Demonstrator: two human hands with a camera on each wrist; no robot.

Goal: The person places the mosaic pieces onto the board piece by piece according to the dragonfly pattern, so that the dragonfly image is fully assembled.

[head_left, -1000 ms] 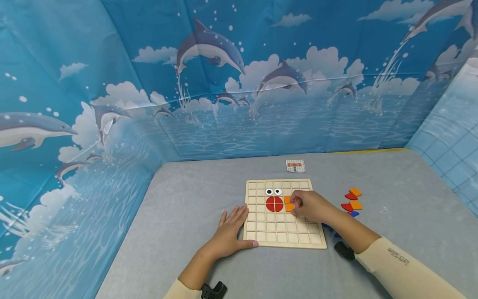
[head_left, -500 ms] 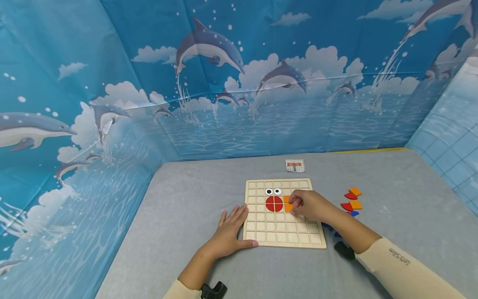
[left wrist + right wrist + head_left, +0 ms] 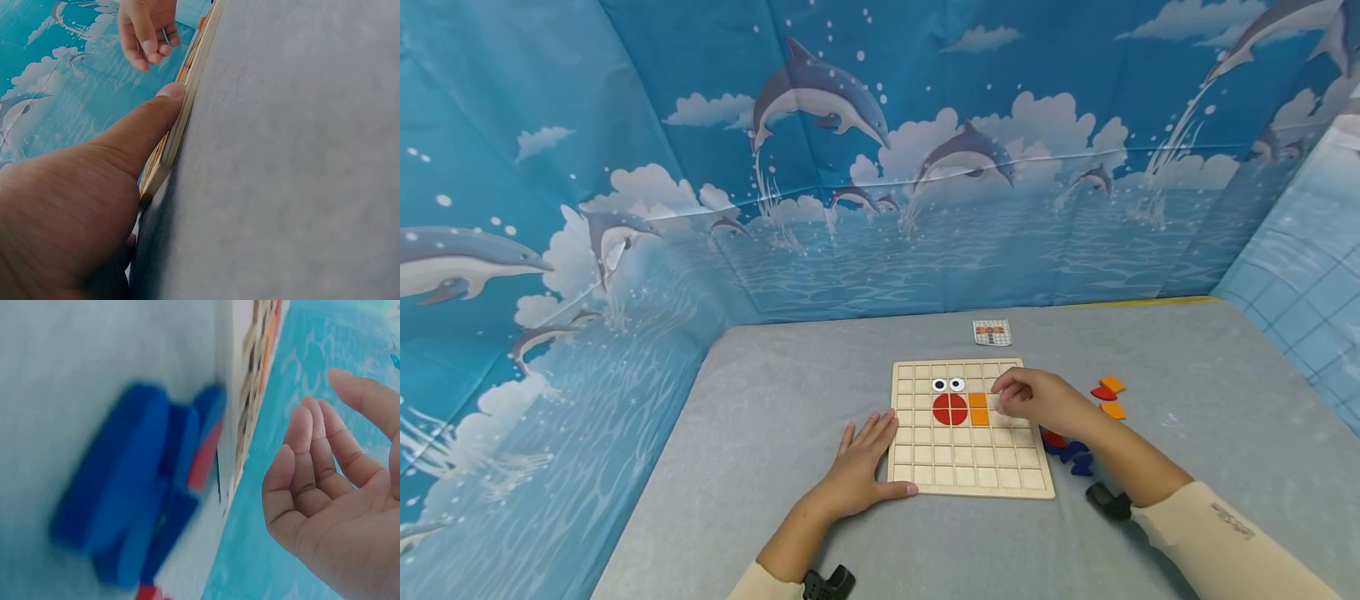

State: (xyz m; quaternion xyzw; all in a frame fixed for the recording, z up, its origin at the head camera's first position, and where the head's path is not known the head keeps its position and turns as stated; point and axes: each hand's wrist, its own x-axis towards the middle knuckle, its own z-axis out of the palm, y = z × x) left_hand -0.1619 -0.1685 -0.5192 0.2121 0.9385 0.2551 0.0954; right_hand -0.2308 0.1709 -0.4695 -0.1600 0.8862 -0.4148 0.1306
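My left hand (image 3: 859,468) rests against the left edge of a wooden grid board (image 3: 955,477), fingers straight and spread; the thumb (image 3: 140,128) lies on the near edge. Over the board's right side hovers my right hand (image 3: 1045,402). Its fingers are loosely curled and hold nothing, as the right wrist view shows. In the grid are two round eye pieces (image 3: 957,384), a circle made of red quarter pieces (image 3: 942,402) and, right of it, two orange squares (image 3: 977,400) one below the other.
Blue pieces (image 3: 1075,450) and a red one (image 3: 1054,439) lie by the board's right edge. Farther right are loose orange squares (image 3: 1112,384) and a red piece (image 3: 1103,393), partly behind my right arm. A printed pattern card (image 3: 992,332) lies beyond the board on the grey tabletop (image 3: 790,375).
My right hand has let go of the lower orange square and moved right, off the orange squares, which now show fully. The left hand has stayed in place.
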